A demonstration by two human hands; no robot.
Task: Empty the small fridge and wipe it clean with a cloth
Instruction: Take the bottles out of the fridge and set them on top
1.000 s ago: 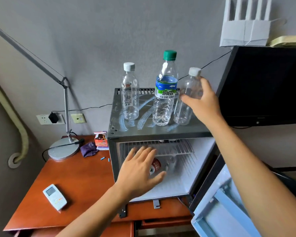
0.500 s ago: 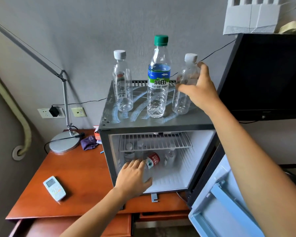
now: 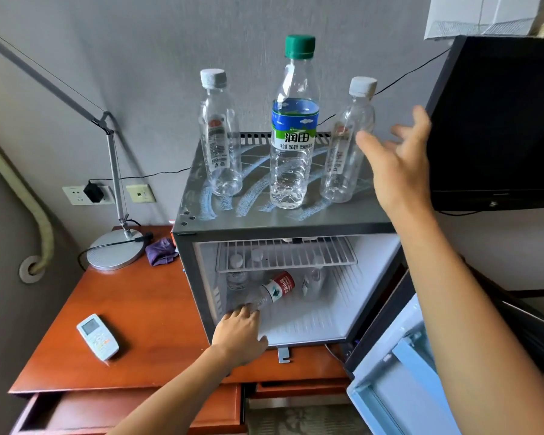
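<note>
Worktop [image 3: 145,312]: wood, w/ fridge [image 3: 283,221], door open.
L hand [image 3: 241,334]: fingers on lying bottle [image 3: 272,291].
R hand [image 3: 396,164]: fingers spread, holding nothing.

Green-capped bottle [image 3: 294,127] with blue label, purple cloth [image 3: 161,251].

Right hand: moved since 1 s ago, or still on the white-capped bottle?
Yes. The right hand has let go of the right-hand clear white-capped plastic bottle on the grey fridge top and pulled away to the right, fingers spread.
</note>
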